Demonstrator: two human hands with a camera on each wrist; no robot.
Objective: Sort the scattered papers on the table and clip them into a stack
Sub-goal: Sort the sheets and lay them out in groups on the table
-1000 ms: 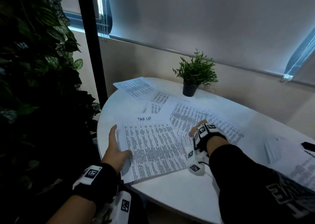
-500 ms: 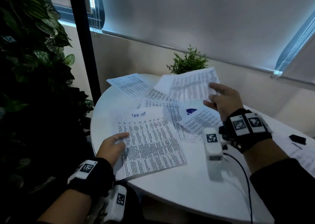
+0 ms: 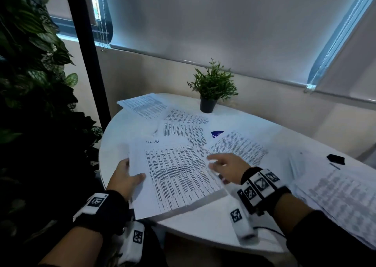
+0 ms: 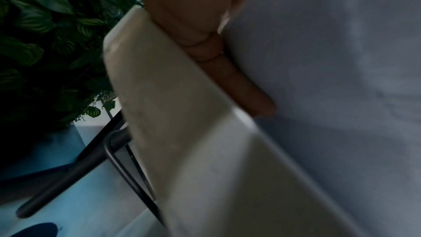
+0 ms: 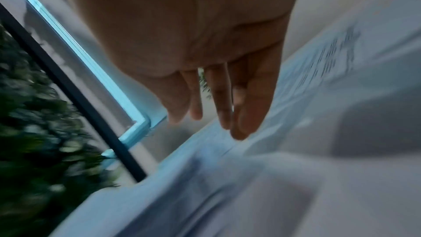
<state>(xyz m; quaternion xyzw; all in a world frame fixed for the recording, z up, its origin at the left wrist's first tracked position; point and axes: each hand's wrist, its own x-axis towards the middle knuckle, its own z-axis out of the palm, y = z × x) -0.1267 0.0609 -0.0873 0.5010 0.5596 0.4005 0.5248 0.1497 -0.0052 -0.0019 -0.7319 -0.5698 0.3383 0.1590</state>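
A small stack of printed papers (image 3: 179,175) lies tilted at the near left of the white round table (image 3: 203,226), above a sheet headed with handwriting (image 3: 154,141). My left hand (image 3: 130,173) pinches the stack's left edge, thumb on top and fingers underneath; in the left wrist view a finger (image 4: 239,82) lies between the table rim (image 4: 182,132) and the paper's underside (image 4: 330,96). My right hand (image 3: 221,163) hovers at the stack's right edge, fingers (image 5: 241,114) straight and brushing the paper (image 5: 296,132). More sheets (image 3: 183,124) lie scattered behind. A black clip (image 3: 335,159) sits far right.
A small potted plant (image 3: 207,104) stands at the back of the table. One sheet with a blue logo (image 3: 217,133) lies mid-table and another (image 3: 142,106) overhangs the far left rim. More papers (image 3: 341,195) lie at the right. Dense foliage (image 3: 30,83) borders the left side.
My right hand brought the sheet it held in the air down onto the sheet at my left hand and let go. My left hand now pinches the stack's raised edge.
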